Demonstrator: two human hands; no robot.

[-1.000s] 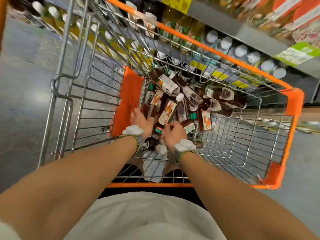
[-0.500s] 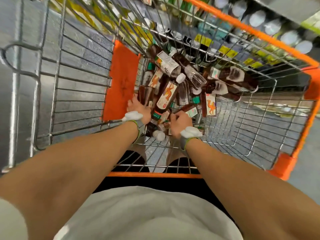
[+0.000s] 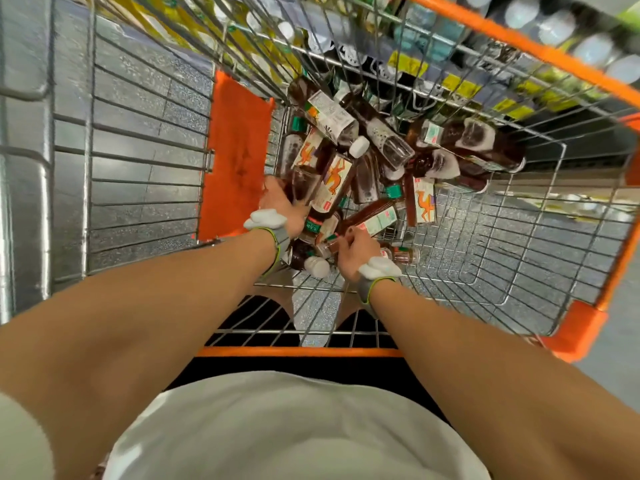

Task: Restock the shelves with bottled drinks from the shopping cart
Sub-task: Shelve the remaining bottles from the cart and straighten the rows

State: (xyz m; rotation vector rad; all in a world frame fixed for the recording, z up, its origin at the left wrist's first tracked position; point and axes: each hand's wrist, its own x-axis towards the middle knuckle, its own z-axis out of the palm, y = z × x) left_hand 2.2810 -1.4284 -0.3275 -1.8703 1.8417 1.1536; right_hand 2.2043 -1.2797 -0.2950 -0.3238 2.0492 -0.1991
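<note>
Several dark brown bottled drinks [image 3: 381, 147] with white and orange labels lie heaped in the far left corner of the wire shopping cart [image 3: 485, 258]. My left hand [image 3: 277, 202] reaches into the heap and grips a dark bottle [image 3: 304, 185] by its body. My right hand [image 3: 349, 247] curls round the neck end of another brown bottle [image 3: 374, 216] lying at the near edge of the heap. A white-capped bottle [image 3: 313, 265] lies between my wrists. Both wrists wear grey bands with white pads.
An orange plastic panel [image 3: 235, 157] lines the cart's left end and orange trim [image 3: 519, 43] runs along its rim. Store shelves [image 3: 571, 39] with white-capped bottles and yellow price tags stand beyond the cart's far side. Grey floor shows through the mesh.
The view has drawn closer into the cart. My left hand has closed round a dark bottle, and my right hand has shifted onto the neck of a brown bottle.
</note>
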